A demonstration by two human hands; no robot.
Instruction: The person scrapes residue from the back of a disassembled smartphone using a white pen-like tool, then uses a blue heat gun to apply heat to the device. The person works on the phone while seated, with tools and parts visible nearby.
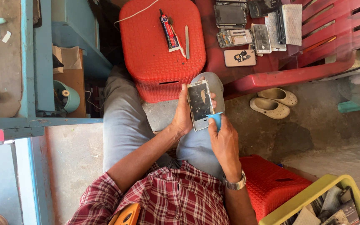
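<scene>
My left hand [183, 114] grips an opened phone frame [200, 104] from its left side, holding it upright over my lap with its dark, smudged inner face toward me. My right hand [223, 137] pinches a small blue plastic tool [216, 119] and presses its edge against the lower right corner of the phone frame. A metal watch [235, 183] sits on my right wrist. I am seated, with grey trousers and a red checked shirt.
A red plastic stool [146, 54] in front carries a glue tube [169, 31] and a thin metal tool [187, 41]. A red chair [288, 71] holds several phone parts. Beige sandals [273, 102] lie on the floor. A yellow bin [313, 196] is at lower right, blue cabinet [38, 62] left.
</scene>
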